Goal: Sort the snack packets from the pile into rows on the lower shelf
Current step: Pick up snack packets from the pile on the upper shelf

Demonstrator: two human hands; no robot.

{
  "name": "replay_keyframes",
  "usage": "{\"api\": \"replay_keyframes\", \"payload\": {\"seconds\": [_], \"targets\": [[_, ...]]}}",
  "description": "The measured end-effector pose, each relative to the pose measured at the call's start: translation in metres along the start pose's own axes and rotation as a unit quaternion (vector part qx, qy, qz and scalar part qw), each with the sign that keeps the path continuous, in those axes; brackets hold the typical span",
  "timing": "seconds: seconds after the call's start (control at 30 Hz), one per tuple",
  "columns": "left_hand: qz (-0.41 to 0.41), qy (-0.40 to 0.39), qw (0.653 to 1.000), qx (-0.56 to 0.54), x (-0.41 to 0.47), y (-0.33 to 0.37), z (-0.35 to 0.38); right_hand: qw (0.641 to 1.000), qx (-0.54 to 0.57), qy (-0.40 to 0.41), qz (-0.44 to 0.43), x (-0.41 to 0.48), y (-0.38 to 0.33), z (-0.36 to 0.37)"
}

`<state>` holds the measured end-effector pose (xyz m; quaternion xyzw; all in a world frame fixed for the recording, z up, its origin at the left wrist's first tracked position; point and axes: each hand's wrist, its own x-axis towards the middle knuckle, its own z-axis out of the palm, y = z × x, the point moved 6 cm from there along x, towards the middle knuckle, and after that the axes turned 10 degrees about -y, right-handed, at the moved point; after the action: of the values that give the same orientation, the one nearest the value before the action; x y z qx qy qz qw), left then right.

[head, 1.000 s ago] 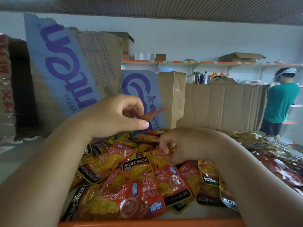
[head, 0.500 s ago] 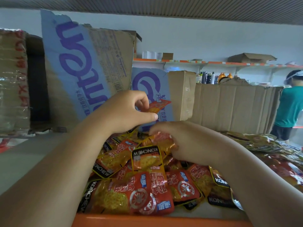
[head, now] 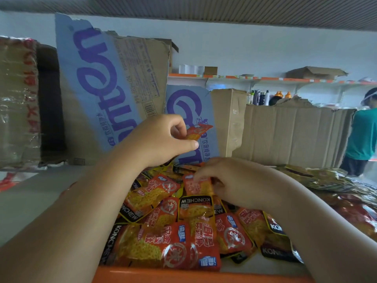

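Note:
A pile of orange and yellow snack packets (head: 177, 231) with black "KONCHEW" ends lies on the shelf (head: 30, 201) behind its orange front lip (head: 183, 276). My left hand (head: 161, 141) is raised above the pile and pinches one orange packet (head: 196, 131) between thumb and fingers. Lower and to the right, my right hand (head: 228, 180) reaches into the back of the pile, its fingertips on an orange packet (head: 195, 185) there; whether it grips that packet is unclear.
Torn blue and brown cardboard boxes (head: 110, 92) stand against the back of the shelf. Flat brown cardboard (head: 295, 135) lines the back right. Gold and dark red packets (head: 336, 184) lie heaped on the right. A person in a teal shirt (head: 363, 135) stands far right.
My left hand has lifted slightly with its pinched packet. My right hand has shifted further back in the pile, onto an orange packet. The view has drifted left.

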<state>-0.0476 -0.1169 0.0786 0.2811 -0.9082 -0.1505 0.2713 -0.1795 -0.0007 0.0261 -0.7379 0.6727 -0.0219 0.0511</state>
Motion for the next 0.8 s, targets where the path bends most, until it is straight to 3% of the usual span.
{"api": "replay_keyframes", "payload": {"seconds": [0.07, 0.2, 0.37, 0.5, 0.6, 0.8], "targets": [[-0.002, -0.004, 1.0, 0.004, 0.001, 0.0, 0.001, 0.999, -0.036, 0.01, 0.027, 0.001, 0.006, -0.001], [-0.004, 0.002, 1.0, 0.019, 0.001, -0.001, 0.003, 0.99, -0.054, -0.122, 0.054, 0.004, 0.0, 0.015], [-0.002, 0.005, 1.0, 0.015, 0.002, -0.001, 0.003, 0.997, -0.037, -0.046, 0.047, 0.008, -0.014, 0.008], [0.001, 0.009, 1.0, 0.022, 0.002, -0.001, 0.003, 0.989, -0.106, -0.056, 0.087, 0.02, -0.015, 0.014], [0.001, 0.01, 1.0, 0.026, 0.002, -0.001, 0.003, 0.993, -0.096, 0.014, 0.075, 0.021, -0.018, 0.009], [0.002, 0.01, 1.0, 0.027, 0.002, 0.001, 0.003, 0.996, -0.055, 0.03, 0.067, 0.026, -0.014, 0.012]]}}
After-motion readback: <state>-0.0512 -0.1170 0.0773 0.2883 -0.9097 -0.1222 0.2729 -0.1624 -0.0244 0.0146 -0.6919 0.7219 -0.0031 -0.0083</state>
